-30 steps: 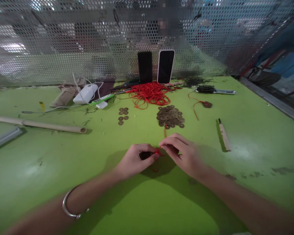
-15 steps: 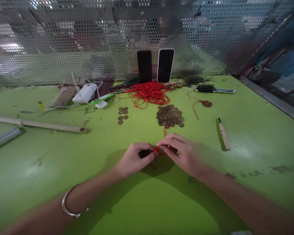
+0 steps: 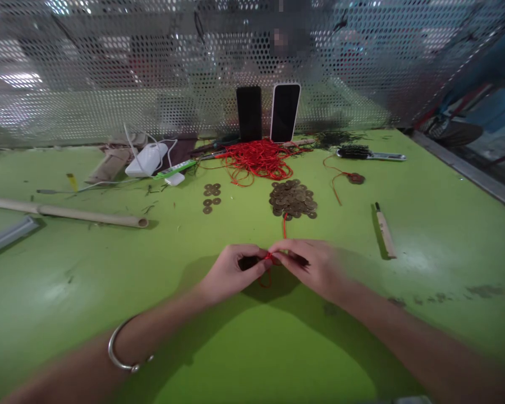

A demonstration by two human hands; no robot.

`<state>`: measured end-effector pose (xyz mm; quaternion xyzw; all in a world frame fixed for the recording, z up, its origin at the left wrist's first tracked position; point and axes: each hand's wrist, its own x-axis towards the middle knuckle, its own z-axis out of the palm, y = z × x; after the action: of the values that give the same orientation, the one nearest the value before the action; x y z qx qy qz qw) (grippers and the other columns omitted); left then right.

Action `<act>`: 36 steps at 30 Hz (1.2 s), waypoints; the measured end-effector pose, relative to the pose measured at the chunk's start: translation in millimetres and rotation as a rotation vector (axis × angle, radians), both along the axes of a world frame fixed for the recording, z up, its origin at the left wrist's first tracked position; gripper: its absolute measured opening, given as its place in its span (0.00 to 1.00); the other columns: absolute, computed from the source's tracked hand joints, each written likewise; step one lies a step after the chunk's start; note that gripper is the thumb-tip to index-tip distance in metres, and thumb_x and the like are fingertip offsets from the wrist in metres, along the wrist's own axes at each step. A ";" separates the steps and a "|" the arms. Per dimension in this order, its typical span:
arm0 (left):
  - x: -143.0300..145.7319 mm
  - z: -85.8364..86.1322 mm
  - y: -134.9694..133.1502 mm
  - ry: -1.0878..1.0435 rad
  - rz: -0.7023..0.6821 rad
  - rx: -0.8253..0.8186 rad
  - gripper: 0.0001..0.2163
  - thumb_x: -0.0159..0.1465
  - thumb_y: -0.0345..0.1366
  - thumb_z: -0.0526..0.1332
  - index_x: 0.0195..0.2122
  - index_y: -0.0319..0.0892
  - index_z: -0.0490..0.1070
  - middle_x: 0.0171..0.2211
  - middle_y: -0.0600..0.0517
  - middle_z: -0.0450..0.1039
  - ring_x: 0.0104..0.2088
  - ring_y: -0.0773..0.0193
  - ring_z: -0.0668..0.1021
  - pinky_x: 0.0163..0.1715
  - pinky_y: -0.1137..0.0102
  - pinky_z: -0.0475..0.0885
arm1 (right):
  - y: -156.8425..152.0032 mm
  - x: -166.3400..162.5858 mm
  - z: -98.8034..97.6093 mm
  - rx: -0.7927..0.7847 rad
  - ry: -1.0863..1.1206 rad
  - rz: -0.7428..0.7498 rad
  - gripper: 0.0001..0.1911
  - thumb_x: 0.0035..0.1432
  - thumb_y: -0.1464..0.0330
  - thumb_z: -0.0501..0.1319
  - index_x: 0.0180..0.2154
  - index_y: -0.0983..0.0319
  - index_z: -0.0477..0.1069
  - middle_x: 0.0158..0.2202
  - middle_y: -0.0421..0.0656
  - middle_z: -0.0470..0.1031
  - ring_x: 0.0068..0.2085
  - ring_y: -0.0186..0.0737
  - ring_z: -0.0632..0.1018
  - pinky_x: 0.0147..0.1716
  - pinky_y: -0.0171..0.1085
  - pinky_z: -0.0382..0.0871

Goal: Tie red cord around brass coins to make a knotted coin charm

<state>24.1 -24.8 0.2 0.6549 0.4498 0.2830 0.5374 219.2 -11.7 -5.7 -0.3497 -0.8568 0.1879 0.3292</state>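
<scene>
Thumb and fingers of my left hand (image 3: 238,272) pinch a red cord (image 3: 270,257) above the green table. My right hand (image 3: 313,266) pinches the same cord just beside, the fingertips of both hands almost meeting. A small loop of the cord hangs below the fingers, and another end runs up toward a pile of holed brass coins (image 3: 292,199). Whether a coin sits behind my left fingers cannot be made out. Left of the pile lie several loose coins (image 3: 211,189) in small groups. Behind the pile is a tangled heap of red cord (image 3: 258,160).
Two phones (image 3: 249,113) stand against the perforated metal screen (image 3: 151,73). At right lie a hairbrush (image 3: 370,153), a corded coin cluster (image 3: 356,178) and a wooden-handled tool (image 3: 386,231). A bamboo tube (image 3: 88,216) and a white charger box (image 3: 146,160) lie at left.
My right fingers have lowered and closed in against the cord beside my left fingertips. The hanging loop looks a little wider; my left hand stays almost still.
</scene>
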 end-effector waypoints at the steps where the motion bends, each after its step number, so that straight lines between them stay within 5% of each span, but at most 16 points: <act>1: -0.4 -0.6 0.1 -0.008 -0.005 -0.007 0.10 0.62 0.38 0.58 0.32 0.36 0.74 0.24 0.52 0.72 0.25 0.68 0.74 0.25 0.75 0.68 | 0.4 0.0 0.5 0.007 0.011 -0.011 0.07 0.63 0.68 0.55 0.39 0.60 0.71 0.32 0.40 0.78 0.28 0.30 0.75 0.29 0.30 0.64; 7: -1.6 -4.5 0.2 -0.058 -0.011 -0.028 0.10 0.61 0.39 0.59 0.33 0.37 0.75 0.26 0.51 0.74 0.26 0.68 0.74 0.27 0.75 0.68 | 3.5 2.0 2.6 0.017 0.077 -0.111 0.07 0.62 0.67 0.55 0.38 0.61 0.71 0.21 0.36 0.71 0.21 0.28 0.68 0.23 0.29 0.59; 11: -0.8 -3.8 -0.2 -0.055 0.007 -0.024 0.10 0.61 0.39 0.59 0.33 0.37 0.75 0.26 0.50 0.75 0.25 0.68 0.74 0.26 0.75 0.68 | 2.9 2.3 1.4 -0.037 -0.033 -0.009 0.11 0.62 0.69 0.54 0.47 0.59 0.67 0.25 0.37 0.73 0.23 0.30 0.70 0.25 0.29 0.61; 16: -0.7 -2.1 0.2 -0.008 -0.015 0.011 0.11 0.62 0.39 0.58 0.32 0.37 0.75 0.25 0.51 0.74 0.26 0.68 0.72 0.26 0.76 0.66 | 1.6 1.2 0.8 -0.055 -0.048 0.028 0.07 0.63 0.70 0.53 0.40 0.60 0.69 0.32 0.40 0.76 0.29 0.32 0.75 0.30 0.30 0.63; 24: -1.0 -2.3 0.1 0.022 -0.029 0.033 0.10 0.61 0.38 0.59 0.30 0.37 0.74 0.26 0.51 0.73 0.26 0.69 0.71 0.27 0.75 0.66 | 5.1 3.1 3.6 -0.086 0.110 -0.113 0.07 0.62 0.69 0.55 0.38 0.62 0.71 0.20 0.37 0.69 0.21 0.30 0.68 0.21 0.29 0.59; 30: -0.1 -1.4 1.0 -0.020 0.003 0.019 0.11 0.61 0.39 0.58 0.30 0.37 0.74 0.24 0.51 0.73 0.25 0.68 0.71 0.26 0.75 0.66 | 3.8 1.9 1.2 -0.101 -0.003 0.008 0.15 0.62 0.67 0.55 0.51 0.58 0.66 0.27 0.37 0.74 0.24 0.30 0.70 0.26 0.29 0.62; 36: -0.3 0.7 1.7 -0.009 -0.031 0.020 0.10 0.62 0.37 0.58 0.29 0.37 0.74 0.24 0.52 0.72 0.25 0.69 0.70 0.26 0.76 0.64 | 1.8 0.5 0.2 -0.095 -0.005 0.024 0.06 0.62 0.69 0.56 0.40 0.60 0.70 0.32 0.39 0.76 0.31 0.31 0.74 0.30 0.29 0.64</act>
<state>23.7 -23.0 0.9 0.6660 0.4344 0.2820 0.5369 219.8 -9.9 -5.5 -0.3550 -0.8518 0.2316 0.3077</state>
